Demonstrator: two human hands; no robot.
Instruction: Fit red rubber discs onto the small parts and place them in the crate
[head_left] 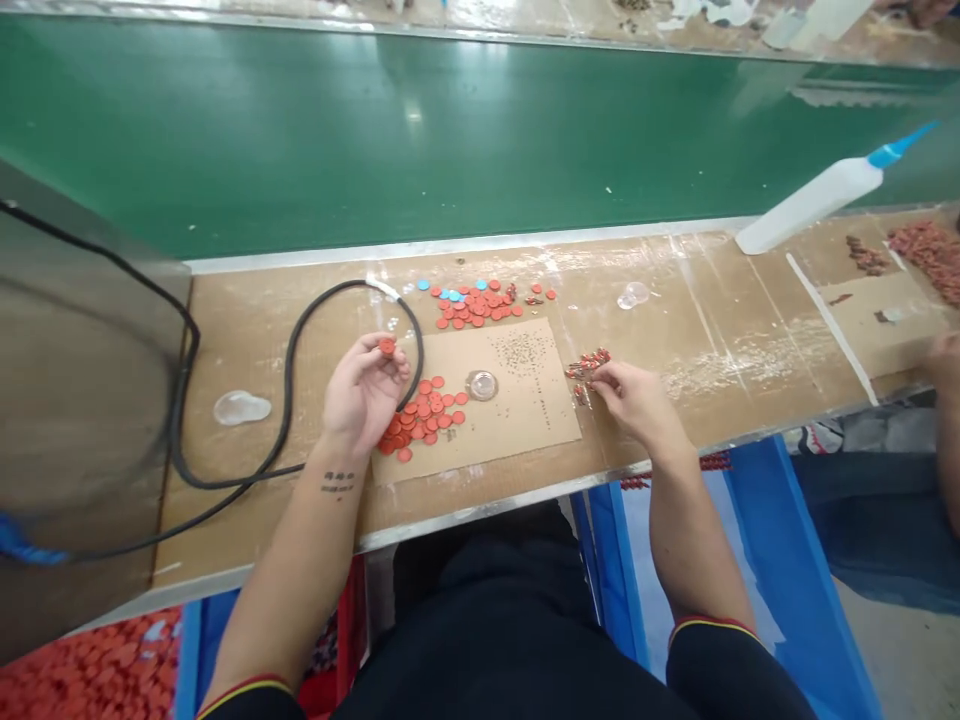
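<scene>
"Where are your hands right now?"

"My left hand (364, 392) is raised above the bench, its fingers (394, 365) curled narrow and pinching a red disc (386, 346) at the fingertips. My right hand (634, 402) is low at the small red-and-metal parts (586, 370), with its fingers (604, 375) drawn narrow among them. I can't tell whether they've picked any up."

"And what's around them?"

"A pile of red discs (420, 420) lies on the cardboard sheet (544, 420) just under my left hand. A small clear dish (482, 385) sits on the same sheet, and a black cable (289, 400) curves around on the bench to my left."

"So what's the step?"

"I'm handling the disc and those small parts, one in each hand. My judgement: the next move calls for a firm pinch, so neither slips."
</scene>
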